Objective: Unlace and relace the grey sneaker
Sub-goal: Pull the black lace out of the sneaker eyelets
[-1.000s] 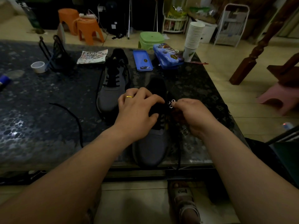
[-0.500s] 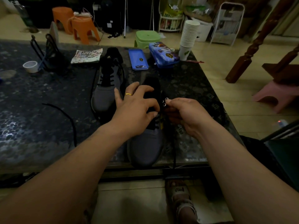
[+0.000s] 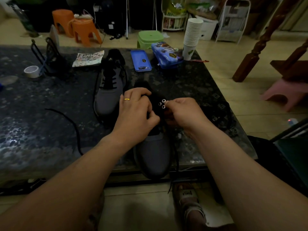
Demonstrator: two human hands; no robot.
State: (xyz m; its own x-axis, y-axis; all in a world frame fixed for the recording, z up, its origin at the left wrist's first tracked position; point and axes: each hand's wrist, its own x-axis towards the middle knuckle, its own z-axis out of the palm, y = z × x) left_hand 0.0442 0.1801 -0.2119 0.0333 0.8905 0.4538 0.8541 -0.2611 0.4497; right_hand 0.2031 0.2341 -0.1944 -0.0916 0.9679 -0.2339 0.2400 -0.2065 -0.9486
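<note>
Gripping the grey sneaker (image 3: 153, 155), left hand (image 3: 135, 112) covers its middle; right hand (image 3: 183, 114) seemingly pinches eyelets (image 3: 162, 103); second sneaker (image 3: 108, 95) behind.

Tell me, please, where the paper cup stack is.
The paper cup stack stands at the table's far right corner in the head view, beside the blue pencil case.

A grey sneaker (image 3: 152, 155) with black collar stands upright at a dark table's (image 3: 41, 122) near edge, toe overhanging. Three silver eyelets (image 3: 162, 103) gleam on its side flap; its black lace (image 3: 177, 164) trails over the edge.
</note>
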